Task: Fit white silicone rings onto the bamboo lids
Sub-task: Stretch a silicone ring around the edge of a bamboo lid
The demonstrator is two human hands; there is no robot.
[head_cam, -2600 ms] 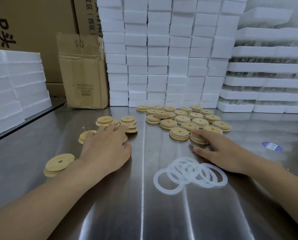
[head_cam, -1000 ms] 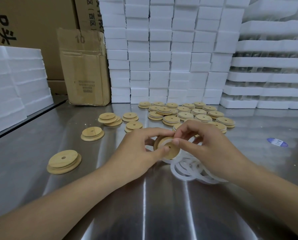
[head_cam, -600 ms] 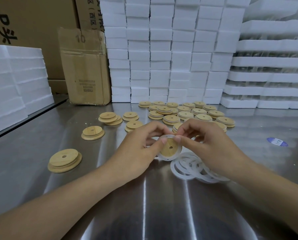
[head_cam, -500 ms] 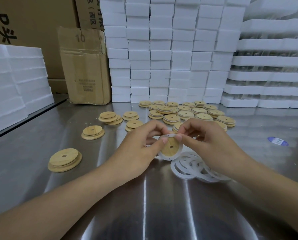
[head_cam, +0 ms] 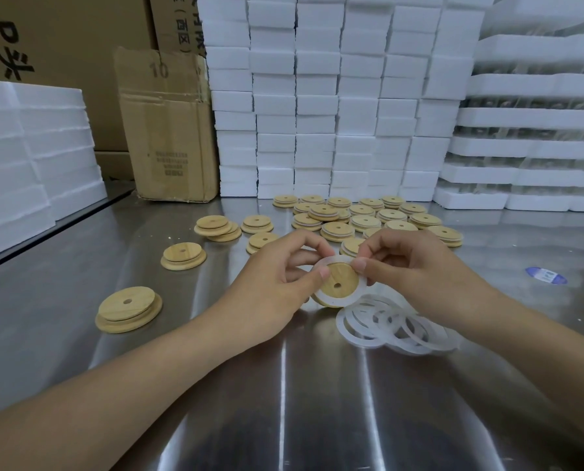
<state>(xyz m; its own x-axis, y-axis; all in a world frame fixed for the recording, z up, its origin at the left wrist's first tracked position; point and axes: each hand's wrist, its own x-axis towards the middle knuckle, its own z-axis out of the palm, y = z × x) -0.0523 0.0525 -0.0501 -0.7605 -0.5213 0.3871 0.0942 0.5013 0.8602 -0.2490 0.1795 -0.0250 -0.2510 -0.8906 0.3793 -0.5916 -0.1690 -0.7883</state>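
Seemingly midway: left hand (head_cam: 277, 277) and right hand (head_cam: 409, 266) pinch a lid (head_cam: 338, 283), seating its ring (head_cam: 336, 303); bare lids (head_cam: 183, 256) lie at ten o'clock.

The left hand (head_cam: 272, 283) and right hand (head_cam: 416, 268) are bare, with short nails. Behind the grip, the left forearm (head_cam: 131, 385) and right forearm (head_cam: 538, 351) are bare too.

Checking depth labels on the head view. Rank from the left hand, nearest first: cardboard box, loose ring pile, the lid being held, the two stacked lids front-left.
1. held lid: pinched at its edge by the left hand itself.
2. loose ring pile: just to the right.
3. two stacked lids: out to the left.
4. cardboard box: far back left.
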